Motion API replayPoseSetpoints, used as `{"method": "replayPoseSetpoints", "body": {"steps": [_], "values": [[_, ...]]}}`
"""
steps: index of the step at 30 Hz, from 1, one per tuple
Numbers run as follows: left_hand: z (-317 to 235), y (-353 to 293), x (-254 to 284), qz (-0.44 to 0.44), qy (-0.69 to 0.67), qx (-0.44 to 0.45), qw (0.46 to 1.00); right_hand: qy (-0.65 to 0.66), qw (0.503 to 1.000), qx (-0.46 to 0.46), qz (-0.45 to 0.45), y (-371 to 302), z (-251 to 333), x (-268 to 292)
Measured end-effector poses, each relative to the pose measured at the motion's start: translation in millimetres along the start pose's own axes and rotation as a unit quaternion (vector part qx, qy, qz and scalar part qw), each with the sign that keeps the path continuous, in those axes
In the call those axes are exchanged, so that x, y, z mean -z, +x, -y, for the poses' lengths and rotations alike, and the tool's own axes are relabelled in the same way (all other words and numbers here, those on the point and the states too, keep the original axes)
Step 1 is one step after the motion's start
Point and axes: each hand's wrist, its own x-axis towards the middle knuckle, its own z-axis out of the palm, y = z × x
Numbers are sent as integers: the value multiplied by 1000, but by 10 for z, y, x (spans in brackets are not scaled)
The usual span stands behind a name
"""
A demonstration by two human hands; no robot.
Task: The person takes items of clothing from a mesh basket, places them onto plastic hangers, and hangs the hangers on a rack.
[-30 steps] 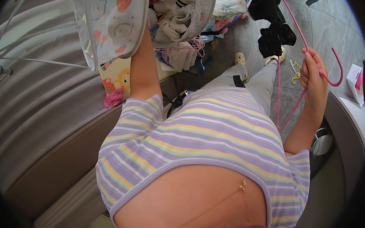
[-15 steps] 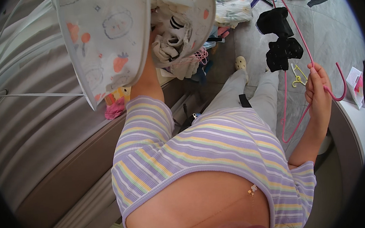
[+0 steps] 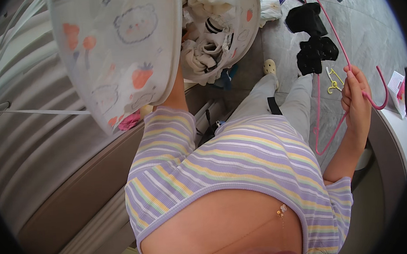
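Pink hanger [image 3: 334,31], held aslant above the grey tiled floor [image 3: 371,35] by a person in a striped top [image 3: 224,156]. The right hand [image 3: 355,90] pinches the hanger between thumb and fingers near the base of its hook, which curves out on the right. Two bunched black cloth pieces [image 3: 317,53] sit between the hanger's long sides, one beyond the other; their fastening I cannot make out. Well left of the hanger is a white basket [image 3: 114,69], its walls printed with bears and strawberries. Its open part, on the side toward the hanger, contains a heap of crumpled whitish and beige garments [image 3: 203,56], some with black stripes. The left forearm [image 3: 177,96] passes behind the basket's near wall; the left hand is hidden there, and I cannot tell whether it is spread or closed. Near the hanger, lower down, a small yellow hanger [image 3: 334,84] lies on the floor. Right of the pink hanger stands a white bench [image 3: 398,125].
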Motion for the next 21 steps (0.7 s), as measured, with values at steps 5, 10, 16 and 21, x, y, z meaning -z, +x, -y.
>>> {"method": "replayPoseSetpoints", "body": {"steps": [5,10,16,21], "values": [[-80,-521,361,132,-57,-183,972,-2,1000,1,1,-26,15,-9],[-369,-1000,319,248,-38,-315,915,17,999,17,21,-59,9,40],[-211,-913,224,29,-89,-115,989,17,999,30,33,-104,-2,57],[362,-516,457,-52,-161,14,986,12,999,39,35,-140,2,53]]}}
